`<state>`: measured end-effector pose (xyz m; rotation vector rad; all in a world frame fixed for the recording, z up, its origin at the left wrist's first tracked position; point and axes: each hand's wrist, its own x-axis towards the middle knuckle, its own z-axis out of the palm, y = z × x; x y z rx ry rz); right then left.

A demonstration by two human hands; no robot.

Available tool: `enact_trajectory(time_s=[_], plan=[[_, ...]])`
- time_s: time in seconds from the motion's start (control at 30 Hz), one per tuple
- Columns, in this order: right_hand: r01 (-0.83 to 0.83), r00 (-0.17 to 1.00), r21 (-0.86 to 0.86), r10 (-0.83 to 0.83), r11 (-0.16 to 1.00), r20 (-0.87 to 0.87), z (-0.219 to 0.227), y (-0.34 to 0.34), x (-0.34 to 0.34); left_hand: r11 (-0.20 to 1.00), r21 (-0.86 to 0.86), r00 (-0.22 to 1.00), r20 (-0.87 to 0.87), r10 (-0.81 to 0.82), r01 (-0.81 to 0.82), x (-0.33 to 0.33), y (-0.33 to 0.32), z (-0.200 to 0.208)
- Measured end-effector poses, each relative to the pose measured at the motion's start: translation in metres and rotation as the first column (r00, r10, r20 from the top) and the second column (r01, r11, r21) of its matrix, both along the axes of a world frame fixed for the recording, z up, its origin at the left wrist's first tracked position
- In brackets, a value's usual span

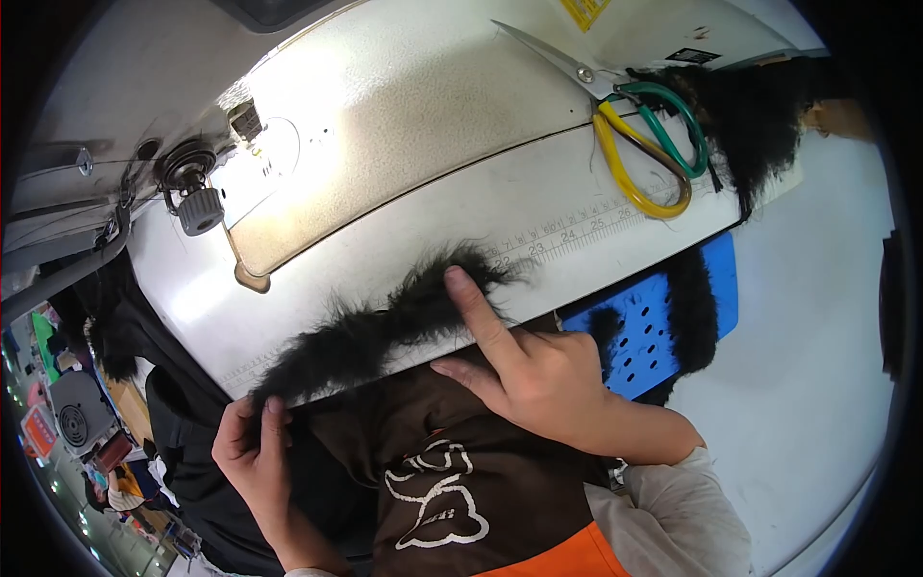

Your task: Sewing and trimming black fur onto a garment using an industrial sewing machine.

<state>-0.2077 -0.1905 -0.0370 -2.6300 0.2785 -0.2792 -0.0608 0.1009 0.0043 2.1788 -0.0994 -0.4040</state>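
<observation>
A strip of black fur (346,351) lies slantwise along the front edge of the white sewing machine table (404,216). Its near left end is pinched between the thumb and fingers of my left hand (258,447). My right hand (538,380) rests by the other end, index finger stretched out and its tip pressing on the fur, thumb held apart from it below. The other right fingers are folded under and partly hidden. Beyond my right hand lie scissors (596,82) with one green and one yellow handle, blades pointing to the far left.
A sewing machine's needle area (255,144) is lit at the far left, with a black knob (199,207) beside it. More black fur (745,120) lies at the far right. A blue perforated tray (639,332) with fur strips sits below the table edge. Black cloth (192,413) hangs at left.
</observation>
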Motion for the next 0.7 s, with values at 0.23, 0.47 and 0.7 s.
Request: enact_trajectory(time_s=[0.23,0.47,0.7], plan=[[0.044,0.999,0.0,-0.044,0.999,-0.024,-0.006,0.0,-0.002,0.999,0.037,0.999,0.037,0.038,-0.039,-0.002,-0.014,0.007],[0.074,0.994,0.109,-0.065,0.991,-0.086,0.003,0.007,0.006,0.999,-0.044,0.999,-0.023,0.024,-0.025,0.001,0.0,0.012],[0.145,0.986,0.124,-0.132,0.982,-0.105,0.005,0.009,0.003,0.996,-0.09,0.995,-0.101,-0.018,0.009,0.01,-0.002,0.007]])
